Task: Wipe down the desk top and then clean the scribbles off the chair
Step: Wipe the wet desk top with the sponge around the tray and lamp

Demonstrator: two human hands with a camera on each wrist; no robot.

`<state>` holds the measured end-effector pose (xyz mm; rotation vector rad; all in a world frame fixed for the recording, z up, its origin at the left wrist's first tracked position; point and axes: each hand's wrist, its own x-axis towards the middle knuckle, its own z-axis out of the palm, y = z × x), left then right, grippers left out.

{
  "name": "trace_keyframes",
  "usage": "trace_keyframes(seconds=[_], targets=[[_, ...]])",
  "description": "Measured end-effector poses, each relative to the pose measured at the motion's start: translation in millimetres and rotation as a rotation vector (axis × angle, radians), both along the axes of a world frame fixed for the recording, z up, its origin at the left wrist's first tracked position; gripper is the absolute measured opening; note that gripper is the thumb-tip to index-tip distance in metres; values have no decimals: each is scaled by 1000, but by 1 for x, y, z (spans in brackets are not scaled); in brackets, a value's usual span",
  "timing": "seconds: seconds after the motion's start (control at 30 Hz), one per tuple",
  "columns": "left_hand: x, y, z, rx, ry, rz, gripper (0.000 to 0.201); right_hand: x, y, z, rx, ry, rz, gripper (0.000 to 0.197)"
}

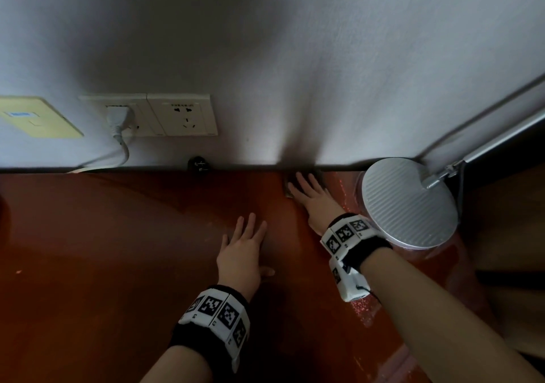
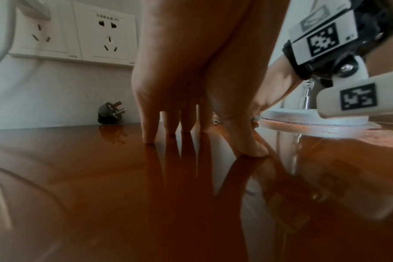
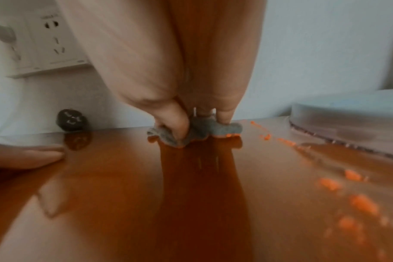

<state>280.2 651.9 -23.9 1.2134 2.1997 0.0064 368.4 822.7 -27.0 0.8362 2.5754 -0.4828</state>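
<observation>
The glossy red-brown desk top runs up to a white wall. My left hand lies flat on it near the middle, its straight fingers touching the wood and holding nothing. My right hand reaches to the back edge by the wall. There its spread fingers and thumb press down on a small, bunched grey cloth; in the head view only the cloth's edge shows. No chair is in view.
A silver desk lamp stands just right of my right hand, its base close to the cloth. A loose black plug lies at the wall. Wall sockets and a white plug with its cord are at the back left. Orange specks dot the desk.
</observation>
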Motion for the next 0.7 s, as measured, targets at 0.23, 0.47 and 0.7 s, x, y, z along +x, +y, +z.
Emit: trace_keyframes(seconds=[0.23,0.47,0.7], targets=[[0,-3,1,2,13,-17,94,10,32,6,57,-80,-217,73],[0,-1,1,5,14,-7,95,-17,-9,2,-5,-14,-66,70],[-1,-5,1,22,8,-15,93,16,36,7,73,-42,-309,72]])
